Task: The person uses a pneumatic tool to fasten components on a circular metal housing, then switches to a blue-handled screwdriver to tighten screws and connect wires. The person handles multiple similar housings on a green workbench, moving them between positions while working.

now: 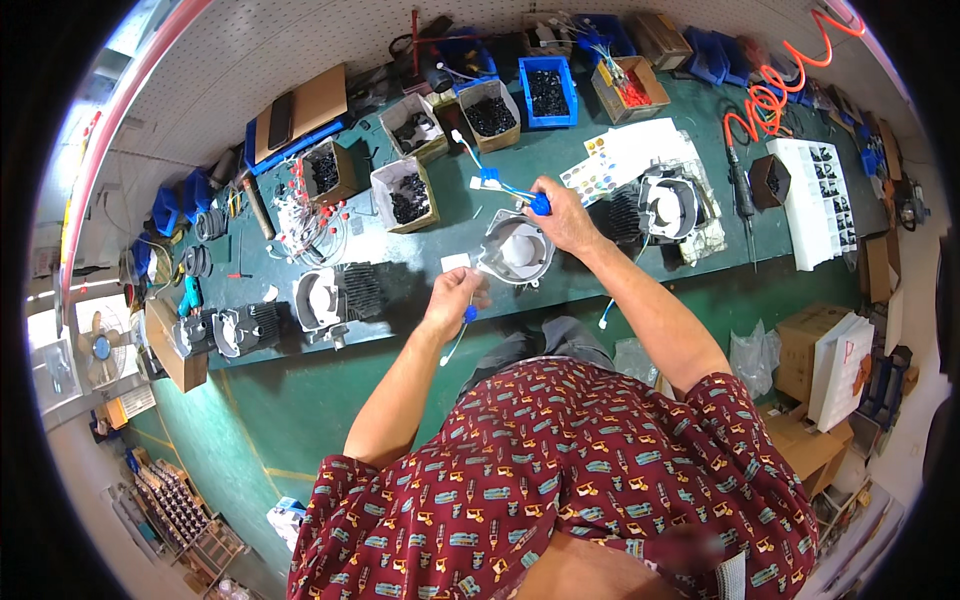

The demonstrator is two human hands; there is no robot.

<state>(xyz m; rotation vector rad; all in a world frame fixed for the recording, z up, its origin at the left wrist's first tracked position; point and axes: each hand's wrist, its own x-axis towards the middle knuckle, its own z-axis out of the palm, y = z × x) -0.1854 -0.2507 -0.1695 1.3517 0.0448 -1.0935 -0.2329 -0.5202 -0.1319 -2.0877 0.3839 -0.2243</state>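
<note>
My right hand (pixel 567 216) is closed on a wire harness (pixel 512 190) with blue and white leads, a blue part beside the fingers and white connectors at the far ends. In a pinch, my left hand (pixel 457 294) holds a thin cable (pixel 452 346) that hangs past the table edge, with a blue part (pixel 470 314) just below the fingers. A small white piece (pixel 455 262) shows at its fingertips; whether it is held cannot be made out. Between both hands sits a round grey metal housing (pixel 518 252), open side up, near the bench's front edge.
Finned housings stand on the green bench (pixel 560 150): one left (pixel 335 298), one right (pixel 662 205). Cardboard bins (pixel 405 195) and a blue bin (pixel 548 92) of black parts line the back. An electric screwdriver (pixel 740 185), orange coiled hose (pixel 765 95) and white foam tray (pixel 815 200) are rightward.
</note>
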